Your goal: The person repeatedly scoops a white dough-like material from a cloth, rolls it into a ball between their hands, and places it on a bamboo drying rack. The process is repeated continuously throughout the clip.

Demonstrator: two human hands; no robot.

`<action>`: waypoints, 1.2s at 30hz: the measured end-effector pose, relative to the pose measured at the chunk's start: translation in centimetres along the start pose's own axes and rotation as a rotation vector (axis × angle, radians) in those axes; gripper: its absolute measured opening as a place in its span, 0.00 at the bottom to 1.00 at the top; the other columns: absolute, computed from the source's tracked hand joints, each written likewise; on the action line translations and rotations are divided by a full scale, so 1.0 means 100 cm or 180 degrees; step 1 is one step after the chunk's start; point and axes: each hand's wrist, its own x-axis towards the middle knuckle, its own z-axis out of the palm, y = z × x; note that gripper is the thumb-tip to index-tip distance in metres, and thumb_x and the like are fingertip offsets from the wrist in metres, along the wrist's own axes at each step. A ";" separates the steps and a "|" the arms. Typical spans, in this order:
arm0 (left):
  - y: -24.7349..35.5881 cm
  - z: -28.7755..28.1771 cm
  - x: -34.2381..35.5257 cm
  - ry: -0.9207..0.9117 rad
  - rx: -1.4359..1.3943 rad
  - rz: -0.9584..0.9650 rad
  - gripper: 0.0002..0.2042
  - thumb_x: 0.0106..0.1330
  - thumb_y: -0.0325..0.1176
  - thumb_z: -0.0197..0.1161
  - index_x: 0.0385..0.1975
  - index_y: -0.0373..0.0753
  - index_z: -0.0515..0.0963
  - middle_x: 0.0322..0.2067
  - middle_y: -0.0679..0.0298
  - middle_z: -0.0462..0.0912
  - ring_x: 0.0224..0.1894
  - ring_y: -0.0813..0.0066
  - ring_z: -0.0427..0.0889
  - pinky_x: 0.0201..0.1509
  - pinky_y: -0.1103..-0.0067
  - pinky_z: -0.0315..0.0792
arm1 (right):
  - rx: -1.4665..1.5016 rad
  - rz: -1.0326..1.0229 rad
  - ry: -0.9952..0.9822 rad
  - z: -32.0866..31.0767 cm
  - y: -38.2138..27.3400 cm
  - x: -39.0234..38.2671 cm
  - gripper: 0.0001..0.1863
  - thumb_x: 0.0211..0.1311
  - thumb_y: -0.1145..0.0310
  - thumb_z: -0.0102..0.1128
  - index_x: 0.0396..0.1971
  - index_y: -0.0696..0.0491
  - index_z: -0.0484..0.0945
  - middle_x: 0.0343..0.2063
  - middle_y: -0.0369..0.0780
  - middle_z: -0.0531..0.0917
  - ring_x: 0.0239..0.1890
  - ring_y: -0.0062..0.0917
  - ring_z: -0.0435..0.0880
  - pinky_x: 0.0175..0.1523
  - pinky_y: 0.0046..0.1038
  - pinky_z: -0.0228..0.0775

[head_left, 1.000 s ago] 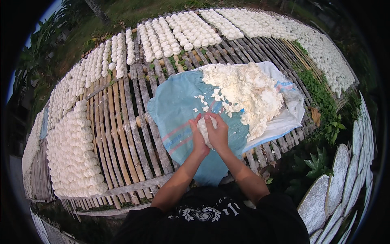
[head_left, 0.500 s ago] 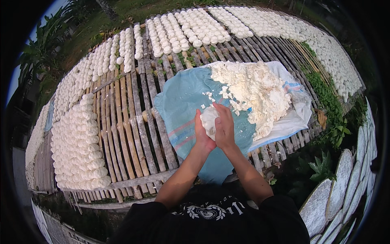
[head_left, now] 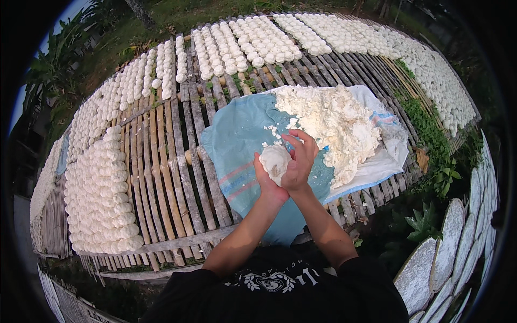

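A rounded white lump of crumbly paste (head_left: pixel 274 162) rests in my left hand (head_left: pixel 271 189), whose fingers and palm cup it from the left and below. My right hand (head_left: pixel 301 164) is against the lump's right side at the palm and thumb, with its fingers lifted off and apart. Both hands are over a teal woven sheet (head_left: pixel 237 129). Just beyond them, a large heap of loose cream-white crumbly paste (head_left: pixel 336 124) spreads to the right, and small crumbs lie near my fingertips. Part of the heap sits on a white sack (head_left: pixel 397 148).
A slatted bamboo rack (head_left: pixel 177 177) carries the sheet. Rows of white round lumps (head_left: pixel 264 40) line its far side, with a dense block of lumps (head_left: pixel 102 199) at the left. Green plants (head_left: pixel 423 113) grow at the right, near several pale oval panels (head_left: pixel 447 242).
My right hand's fingers have lifted and spread away from the lump, showing more of its top. My left hand still cups it. The whole view has shifted slightly.
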 end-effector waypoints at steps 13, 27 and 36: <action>-0.005 0.006 0.004 0.0274 0.0276 0.0244 0.41 0.78 0.71 0.29 0.70 0.42 0.69 0.66 0.58 0.76 0.67 0.57 0.76 0.70 0.62 0.73 | 0.0511 -0.0127 -0.0004 -0.001 -0.004 0.007 0.42 0.73 0.34 0.32 0.42 0.57 0.86 0.47 0.46 0.81 0.52 0.39 0.76 0.63 0.42 0.54; -0.005 0.014 -0.004 -0.0042 0.1434 0.0478 0.40 0.78 0.73 0.32 0.70 0.45 0.69 0.64 0.60 0.77 0.68 0.60 0.76 0.71 0.63 0.71 | 0.0496 0.1472 -0.1077 -0.002 -0.003 0.003 0.16 0.75 0.63 0.58 0.51 0.58 0.86 0.48 0.46 0.85 0.48 0.38 0.86 0.55 0.37 0.78; 0.017 0.015 -0.024 -0.0421 0.1263 -0.0049 0.44 0.75 0.77 0.29 0.83 0.53 0.48 0.69 0.57 0.72 0.69 0.60 0.75 0.72 0.63 0.71 | 0.0892 0.1217 -0.0873 -0.031 0.001 -0.007 0.28 0.67 0.61 0.71 0.63 0.58 0.79 0.53 0.45 0.86 0.48 0.35 0.88 0.49 0.36 0.80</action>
